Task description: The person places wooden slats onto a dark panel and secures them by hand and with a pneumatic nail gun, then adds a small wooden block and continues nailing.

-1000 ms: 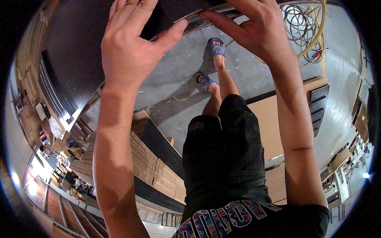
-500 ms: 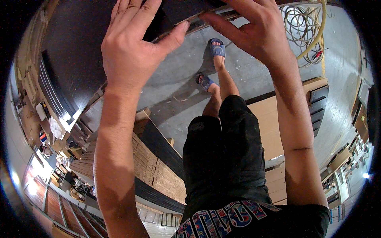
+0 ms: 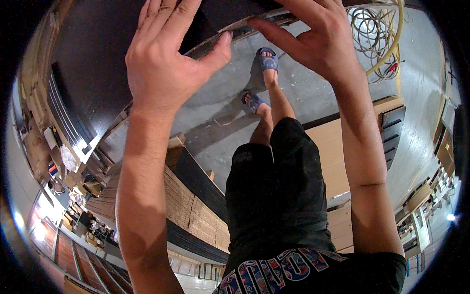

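Both my hands reach forward over the near edge of a dark, flat panel at the top left. My left hand lies over it with fingers stretched out. Its thumb is held apart, close to the panel's rough edge. To the right, my right hand is spread too, its thumb pointing left toward the same edge. The upper border of the view cuts off the fingertips of both hands. Neither hand visibly holds anything, and whether the fingers press on the surface I cannot tell.
Below my left arm stands a long stack of brown boards with black edges. A tan panel lies right of my legs. Coiled cables and a yellow hose are on the grey floor at the upper right.
My left hand has shifted very slightly to the right, and its thumb sits a little lower. The dark edge between the hands looks slightly moved. My right hand stays nearly still.
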`<state>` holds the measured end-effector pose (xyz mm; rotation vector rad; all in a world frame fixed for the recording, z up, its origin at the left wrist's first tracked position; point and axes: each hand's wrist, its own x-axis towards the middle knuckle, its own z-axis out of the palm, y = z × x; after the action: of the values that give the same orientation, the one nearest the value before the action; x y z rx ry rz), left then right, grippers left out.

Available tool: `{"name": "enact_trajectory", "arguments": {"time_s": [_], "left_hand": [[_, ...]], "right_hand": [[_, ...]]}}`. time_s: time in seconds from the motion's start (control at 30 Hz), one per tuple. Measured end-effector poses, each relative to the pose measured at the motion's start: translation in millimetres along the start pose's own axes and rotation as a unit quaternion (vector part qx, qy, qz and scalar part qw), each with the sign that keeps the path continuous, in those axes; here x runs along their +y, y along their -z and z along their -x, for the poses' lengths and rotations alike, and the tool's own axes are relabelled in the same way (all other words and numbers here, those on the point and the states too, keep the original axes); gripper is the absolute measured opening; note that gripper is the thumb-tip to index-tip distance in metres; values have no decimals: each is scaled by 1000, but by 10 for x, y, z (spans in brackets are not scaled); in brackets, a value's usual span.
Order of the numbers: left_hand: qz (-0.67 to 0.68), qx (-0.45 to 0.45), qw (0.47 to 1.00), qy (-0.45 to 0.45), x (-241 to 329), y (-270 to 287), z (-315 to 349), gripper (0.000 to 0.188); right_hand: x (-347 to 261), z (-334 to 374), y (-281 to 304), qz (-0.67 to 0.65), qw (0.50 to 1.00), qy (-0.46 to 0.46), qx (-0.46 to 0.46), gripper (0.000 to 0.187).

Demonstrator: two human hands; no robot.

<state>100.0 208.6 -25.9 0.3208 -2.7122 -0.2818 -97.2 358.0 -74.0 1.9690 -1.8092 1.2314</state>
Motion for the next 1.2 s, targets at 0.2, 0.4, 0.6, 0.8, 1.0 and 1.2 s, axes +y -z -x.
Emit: {"name": "enact_trajectory", "arguments": {"time_s": [0.2, 0.4, 0.6, 0.8, 1.0, 1.2], "left_hand": [[-9, -12, 1000, -1, -19, -4, 5, 74], [4, -7, 1000, 3, -94, -47, 30, 71], [20, -14, 1000, 8, -73, -21, 12, 71], [16, -27, 999, 14, -19, 33, 9, 74], [39, -16, 999, 20, -19, 31, 10, 75], [19, -15, 1000, 11, -51, 9, 11, 72]], "right_hand": [[14, 27, -35, -33, 999, -8, 16, 61], [-15, 1, 16, -9, 1000, -11, -10, 57], [-6, -3, 31, -2, 1000, -7, -15, 55], [13, 9, 7, 1, 1000, -1, -18, 57], [10, 2, 27, -9, 1000, -2, -10, 58], [-15, 0, 8, -37, 999, -10, 8, 57]]}}
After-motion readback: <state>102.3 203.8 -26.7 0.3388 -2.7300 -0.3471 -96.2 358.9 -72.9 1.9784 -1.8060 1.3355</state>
